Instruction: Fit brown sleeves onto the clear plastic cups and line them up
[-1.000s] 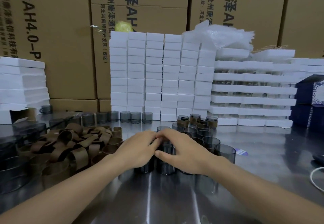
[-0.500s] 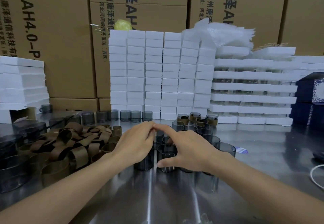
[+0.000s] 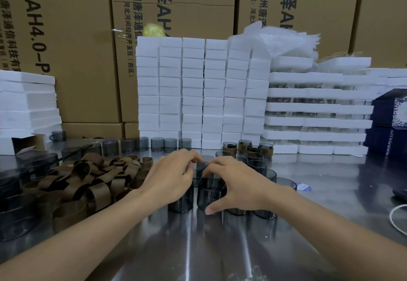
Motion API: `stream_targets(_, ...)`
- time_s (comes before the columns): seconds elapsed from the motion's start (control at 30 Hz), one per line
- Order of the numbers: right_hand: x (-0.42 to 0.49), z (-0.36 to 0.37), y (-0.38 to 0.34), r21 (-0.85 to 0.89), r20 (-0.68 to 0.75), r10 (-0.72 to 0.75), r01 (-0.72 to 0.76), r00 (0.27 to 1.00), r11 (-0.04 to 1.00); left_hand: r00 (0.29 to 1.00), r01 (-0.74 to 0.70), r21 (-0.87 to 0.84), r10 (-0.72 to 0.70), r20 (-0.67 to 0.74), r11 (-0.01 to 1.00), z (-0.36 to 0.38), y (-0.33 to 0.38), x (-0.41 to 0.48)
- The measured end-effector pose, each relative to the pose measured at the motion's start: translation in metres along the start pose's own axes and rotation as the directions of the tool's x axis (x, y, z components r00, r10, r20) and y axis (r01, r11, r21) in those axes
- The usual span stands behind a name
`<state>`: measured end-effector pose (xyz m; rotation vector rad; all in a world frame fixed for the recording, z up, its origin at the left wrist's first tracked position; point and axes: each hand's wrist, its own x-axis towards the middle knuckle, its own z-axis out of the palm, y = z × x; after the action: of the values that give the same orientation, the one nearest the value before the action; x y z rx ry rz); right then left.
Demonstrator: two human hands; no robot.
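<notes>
Steel table (image 3: 198,247) nearest. Right hand (image 3: 240,183) clasps 1 smoky clear cup (image 3: 210,194), thumb low on the wall, fingers over the rim. Left hand (image 3: 174,177) curls over the neighbour cup (image 3: 180,202); true grip or just steadying, can't tell. Cups look light, thin-walled, slick, likely to skid on steel: hold at rim and base, gently. Brown sleeves (image 3: 88,183) heaped left, look like soft floppy bands; pinch an edge. Further back, bare cups (image 3: 256,166) cluster, then about 4 sleeved cups (image 3: 244,146). Foam blocks (image 3: 202,93) behind.
</notes>
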<state>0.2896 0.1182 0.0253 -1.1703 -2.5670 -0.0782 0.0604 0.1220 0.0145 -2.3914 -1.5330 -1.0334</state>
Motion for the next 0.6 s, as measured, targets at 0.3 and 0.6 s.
stream_targets(0.3, -0.001, -0.009, -0.012, 0.047, -0.435, 0.037, -0.018, 0.900, 0.999, 0.978, -0.081, -0.237, 0.031, -0.207, 0.968, -0.012, 0.016, -0.002)
stream_targets(0.6, 0.001, -0.007, -0.019, 0.314, -0.583, 0.053, 0.165, 0.811, 0.935, 0.916, -0.293, -0.254, 0.194, -0.352, 0.922, -0.019, 0.018, -0.002)
